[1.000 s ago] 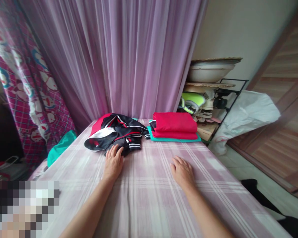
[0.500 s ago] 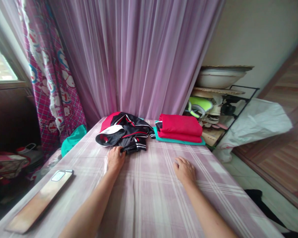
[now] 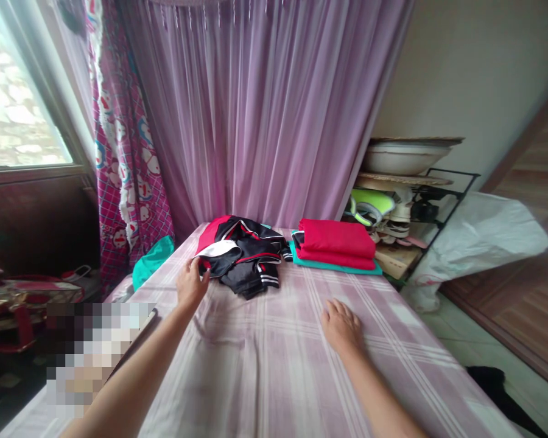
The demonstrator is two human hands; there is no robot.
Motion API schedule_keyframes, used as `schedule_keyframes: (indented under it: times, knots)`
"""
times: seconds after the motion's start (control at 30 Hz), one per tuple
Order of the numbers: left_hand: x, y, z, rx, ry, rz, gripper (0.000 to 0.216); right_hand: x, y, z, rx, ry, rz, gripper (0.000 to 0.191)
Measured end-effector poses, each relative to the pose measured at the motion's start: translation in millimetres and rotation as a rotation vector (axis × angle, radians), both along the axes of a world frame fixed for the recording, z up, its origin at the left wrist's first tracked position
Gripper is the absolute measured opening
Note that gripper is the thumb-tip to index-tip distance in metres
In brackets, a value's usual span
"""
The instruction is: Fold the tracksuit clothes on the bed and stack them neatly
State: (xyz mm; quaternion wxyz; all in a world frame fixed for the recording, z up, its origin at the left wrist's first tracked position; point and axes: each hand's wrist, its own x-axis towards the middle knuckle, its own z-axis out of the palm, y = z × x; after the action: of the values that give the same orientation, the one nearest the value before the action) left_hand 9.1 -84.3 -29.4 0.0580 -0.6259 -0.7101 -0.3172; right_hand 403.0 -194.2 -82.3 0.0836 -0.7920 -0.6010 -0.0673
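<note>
The left hand [image 3: 192, 287] touches the collar [image 3: 221, 249] of the dark jacket [image 3: 249, 271] just ahead, its grip unclear; the right hand [image 3: 342, 325], well apart, lies loose on the surface [image 3: 292, 371], perhaps for support, folded red cloth [image 3: 338, 240] beyond.

Rumpled black-red-white fabric jacket [image 3: 250, 281] blocks right of your left fingers [image 3: 192, 269]. Leftward from your right fingers [image 3: 332, 309]: bare mauve plaid tablecloth [image 3: 278, 331], passable. Ahead of these: folded red fabric bundle [image 3: 337, 243], obstructing.

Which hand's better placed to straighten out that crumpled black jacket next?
Probably the left hand: its fingers are at the left edge of the black jacket, while the right hand lies on the plaid cloth, clearly apart from it.
</note>
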Motion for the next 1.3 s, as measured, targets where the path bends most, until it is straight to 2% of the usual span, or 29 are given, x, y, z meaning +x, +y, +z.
schedule_keyframes:
  times: [0.1, 0.17, 0.27, 0.4, 0.5, 0.6, 0.63, 0.7, 0.8, 0.93, 1.03, 1.2, 1.23, 1.3]
  knots:
    - [-23.2, 21.3, 22.4, -0.214, -0.074, 0.134, 0.068, -1.3, -1.2, -0.7, -0.002, 0.007, -0.019, 0.045]
    - [-33.0, 31.0, 32.5, -0.329, -0.120, 0.140, 0.057, -1.1, -0.5, -0.3, 0.003, 0.010, -0.025, 0.045]
    - [-32.5, 35.1, 44.2, -0.345, -0.125, 0.123, 0.039, -1.2, 0.4, -0.8, 0.031, 0.024, -0.028, 0.044]
    - [3.2, 11.5, 61.6, -0.266, -0.096, 0.029, 0.040, -0.7, 1.5, -3.8, 0.075, 0.062, -0.036, 0.042]
    - [48.8, -33.4, 69.3, -0.194, -0.061, -0.149, 0.034, 5.0, 3.2, -4.9, 0.118, 0.178, 0.014, 0.039]
    - [92.6, -92.6, 60.1, -0.101, 0.046, -0.654, 0.029, 17.7, 1.5, -5.2, 0.156, 0.474, 0.030, 0.038]
    - [103.8, -112.1, 52.8, -0.118, 0.067, -0.774, 0.029, 22.5, -1.1, -5.7, 0.170, 0.596, 0.024, 0.039]
    - [119.2, -147.0, 33.6, -0.184, 0.087, -0.891, 0.028, 30.3, -10.5, -8.4, 0.196, 0.822, 0.036, 0.040]
    - [125.9, -185.3, 1.2, -0.259, 0.104, -0.945, 0.026, 30.8, -32.8, -17.3, 0.238, 1.030, 0.132, 0.045]
    - [119.5, -210.8, -27.1, -0.239, 0.038, -0.871, 0.024, 8.0, -60.2, -28.4, 0.297, 1.029, 0.198, 0.050]
    - [115.9, -216.1, -31.7, -0.218, -0.001, -0.825, 0.022, -17.2, -66.7, -20.7, 0.293, 0.893, 0.216, 0.053]
    - [116.6, -217.6, -28.3, -0.207, -0.029, -0.868, 0.021, -58.9, -62.5, 19.5, 0.137, 0.586, 0.102, 0.064]
    - [116.5, -218.3, -27.6, -0.202, -0.035, -0.889, 0.023, -66.4, -62.6, 26.3, 0.100, 0.532, 0.093, 0.062]
    - [115.6, -219.9, -26.7, -0.190, -0.047, -0.932, 0.030, -79.1, -65.0, 34.2, 0.036, 0.443, 0.106, 0.045]
